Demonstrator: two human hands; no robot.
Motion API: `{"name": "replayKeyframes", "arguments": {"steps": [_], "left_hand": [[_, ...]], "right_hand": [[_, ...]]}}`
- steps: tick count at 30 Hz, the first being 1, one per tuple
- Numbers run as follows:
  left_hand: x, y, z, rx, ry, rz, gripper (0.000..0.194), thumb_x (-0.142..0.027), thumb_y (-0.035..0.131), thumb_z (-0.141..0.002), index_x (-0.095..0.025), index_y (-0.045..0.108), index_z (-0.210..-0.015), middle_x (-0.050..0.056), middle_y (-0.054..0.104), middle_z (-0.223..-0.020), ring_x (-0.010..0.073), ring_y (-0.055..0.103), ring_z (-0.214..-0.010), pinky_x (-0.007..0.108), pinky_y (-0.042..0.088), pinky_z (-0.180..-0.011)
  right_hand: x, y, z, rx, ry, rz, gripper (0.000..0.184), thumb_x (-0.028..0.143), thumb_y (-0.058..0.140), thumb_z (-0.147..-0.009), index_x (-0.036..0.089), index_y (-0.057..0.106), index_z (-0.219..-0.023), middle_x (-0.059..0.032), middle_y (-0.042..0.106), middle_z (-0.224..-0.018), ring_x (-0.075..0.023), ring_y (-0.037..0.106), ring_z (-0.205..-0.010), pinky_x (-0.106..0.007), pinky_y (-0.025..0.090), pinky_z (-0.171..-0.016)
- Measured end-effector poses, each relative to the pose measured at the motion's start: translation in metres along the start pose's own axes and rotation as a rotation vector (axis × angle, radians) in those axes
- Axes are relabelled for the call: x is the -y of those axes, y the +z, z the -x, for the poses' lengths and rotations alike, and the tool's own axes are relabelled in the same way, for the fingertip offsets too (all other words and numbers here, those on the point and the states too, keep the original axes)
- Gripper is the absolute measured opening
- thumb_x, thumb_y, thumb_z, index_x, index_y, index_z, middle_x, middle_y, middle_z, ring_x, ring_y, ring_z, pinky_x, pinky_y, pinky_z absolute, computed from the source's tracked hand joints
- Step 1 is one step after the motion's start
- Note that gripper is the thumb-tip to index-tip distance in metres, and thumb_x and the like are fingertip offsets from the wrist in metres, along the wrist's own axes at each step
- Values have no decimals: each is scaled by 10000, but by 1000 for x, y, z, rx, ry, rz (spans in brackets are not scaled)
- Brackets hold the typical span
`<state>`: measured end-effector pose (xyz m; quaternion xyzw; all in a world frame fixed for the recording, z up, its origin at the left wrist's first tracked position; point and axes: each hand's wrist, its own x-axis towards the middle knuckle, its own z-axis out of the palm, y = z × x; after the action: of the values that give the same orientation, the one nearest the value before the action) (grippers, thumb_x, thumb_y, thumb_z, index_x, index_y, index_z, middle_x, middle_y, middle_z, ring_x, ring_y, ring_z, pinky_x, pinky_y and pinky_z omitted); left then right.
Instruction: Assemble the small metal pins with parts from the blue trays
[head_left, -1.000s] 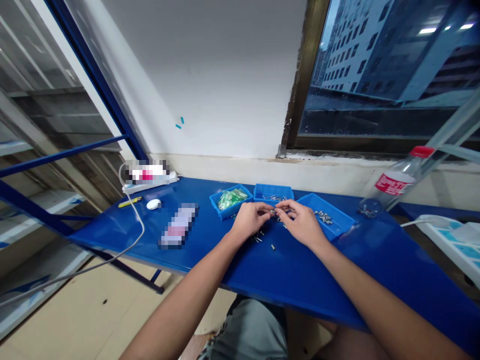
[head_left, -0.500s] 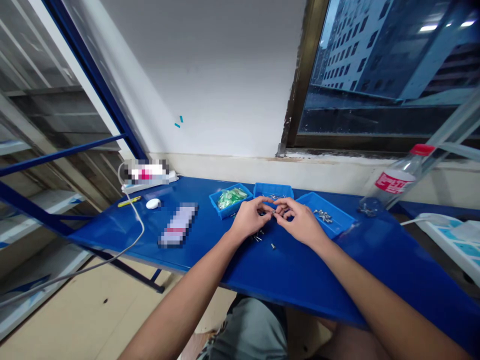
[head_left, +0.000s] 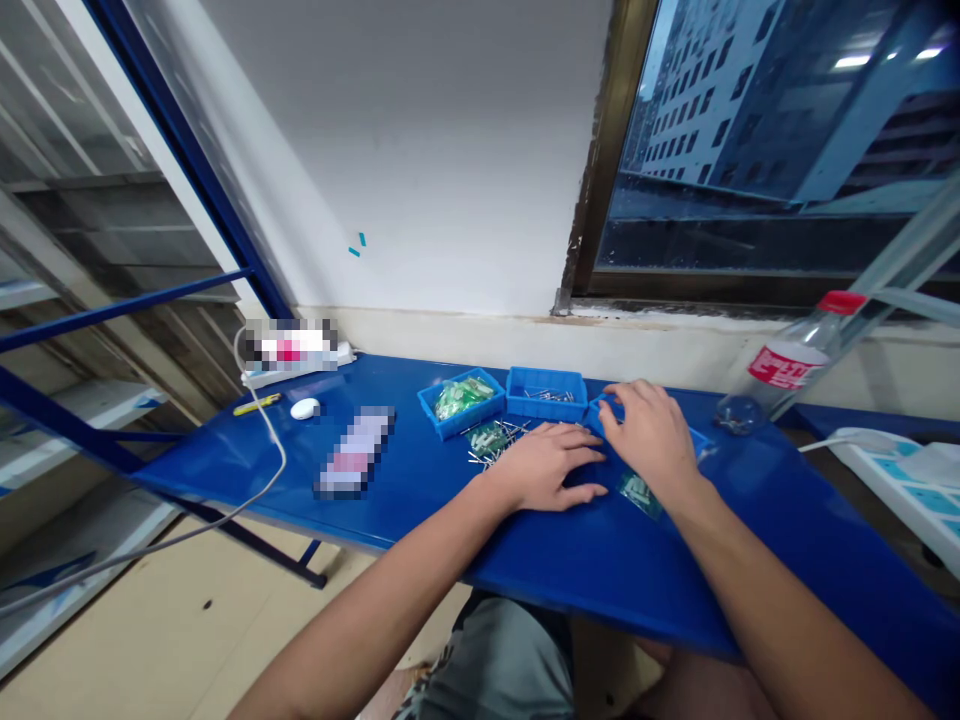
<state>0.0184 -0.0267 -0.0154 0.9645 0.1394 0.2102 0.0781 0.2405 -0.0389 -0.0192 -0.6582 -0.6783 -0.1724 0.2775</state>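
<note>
My left hand (head_left: pixel 551 468) lies low over the table with its fingers spread, holding nothing I can see. Beside it is a loose heap of thin metal pins (head_left: pixel 506 440), partly under the hand, with a small green-tinted bag of parts (head_left: pixel 487 438) among them. My right hand (head_left: pixel 651 432) reaches over the right blue tray (head_left: pixel 699 441) with its fingers apart and slightly bent; it covers most of that tray. Under the right wrist, another small bag of parts (head_left: pixel 637 490) rests on the table.
Behind the hands stand a blue tray of small green bags (head_left: pixel 427 400) and a blue tray with metal pins (head_left: pixel 546 408). A pixelated flat object (head_left: pixel 356 452), a white oval thing (head_left: pixel 304 409), a yellow cutter (head_left: pixel 256 404) and a cable lie left. A plastic bottle (head_left: pixel 787 365) stands right.
My hands were together, fingertips meeting at small metal parts, and have now parted. The right moved over the right tray; the left came down flat. The bag under the right wrist now shows.
</note>
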Motion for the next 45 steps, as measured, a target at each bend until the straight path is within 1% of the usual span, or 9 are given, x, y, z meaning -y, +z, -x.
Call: {"name": "replayKeyframes", "arguments": {"steps": [8, 15, 21, 24, 28, 32, 39, 42, 45], "left_hand": [[-2, 16, -15, 82, 74, -108, 468, -444, 512, -1059, -223, 622, -1456, 119, 635, -1474, 321, 566, -1360, 511, 402, -1179], [4, 22, -23, 129, 57, -137, 370, -436, 524, -1061, -259, 761, -1283, 101, 721, -1334, 300, 644, -1257, 456, 446, -1122], [8, 13, -14, 134, 21, -144, 316, -337, 543, -1045, -237, 764, -1247, 88, 722, -1342, 268, 652, -1249, 416, 468, -1097], [2, 5, -10, 89, 6, -118, 387, -360, 586, -1007, -209, 705, -1342, 120, 713, -1349, 274, 636, -1269, 432, 453, -1128], [-14, 3, -14, 98, 177, -47, 475, -441, 580, -1008, -211, 657, -1417, 103, 661, -1457, 302, 572, -1369, 450, 369, -1213], [-20, 11, -19, 156, 210, -38, 466, -468, 539, -1040, -240, 635, -1435, 84, 636, -1497, 286, 580, -1381, 426, 360, -1214], [-5, 2, -7, 124, 95, -108, 347, -480, 604, -1010, -191, 737, -1148, 120, 780, -1170, 291, 695, -1093, 422, 465, -1046], [2, -7, 2, 136, 89, -112, 230, -331, 590, -1011, -211, 733, -1144, 105, 782, -1157, 269, 688, -1107, 400, 447, -1073], [8, -9, 7, 83, 58, -54, 225, -277, 563, -1014, -213, 733, -1147, 101, 780, -1172, 245, 690, -1147, 394, 430, -1126]], "right_hand": [[11, 2, -1, 35, 8, -54, 310, 360, 533, -995, 199, 662, -1227, -124, 729, -1113, -326, 634, -1041, -444, 430, -898], [9, 5, -1, 45, 58, -101, 331, 387, 539, -988, 220, 645, -1253, -100, 733, -1058, -307, 652, -995, -419, 415, -843], [8, 6, -1, 45, 71, -125, 322, 406, 549, -983, 217, 648, -1224, -95, 735, -1053, -293, 658, -964, -411, 412, -840], [8, 5, -2, 42, 79, -139, 326, 422, 539, -989, 217, 652, -1215, -97, 735, -1045, -290, 655, -953, -408, 410, -840], [9, 1, -4, 33, 97, -181, 368, 492, 496, -1020, 214, 659, -1196, -97, 738, -1029, -274, 652, -904, -399, 410, -826], [11, -2, -4, 18, 107, -197, 409, 532, 448, -1044, 208, 667, -1164, -96, 745, -1003, -270, 657, -884, -401, 417, -824], [12, -2, -3, 15, 101, -183, 402, 522, 459, -1042, 202, 672, -1159, -103, 748, -992, -276, 661, -883, -397, 417, -815], [11, 1, -2, 15, 102, -182, 402, 527, 465, -1040, 206, 672, -1164, -97, 749, -996, -283, 666, -908, -400, 414, -824], [10, 1, -2, 9, 108, -190, 396, 523, 477, -1034, 205, 675, -1162, -95, 749, -1001, -277, 661, -896, -408, 422, -847]]}}
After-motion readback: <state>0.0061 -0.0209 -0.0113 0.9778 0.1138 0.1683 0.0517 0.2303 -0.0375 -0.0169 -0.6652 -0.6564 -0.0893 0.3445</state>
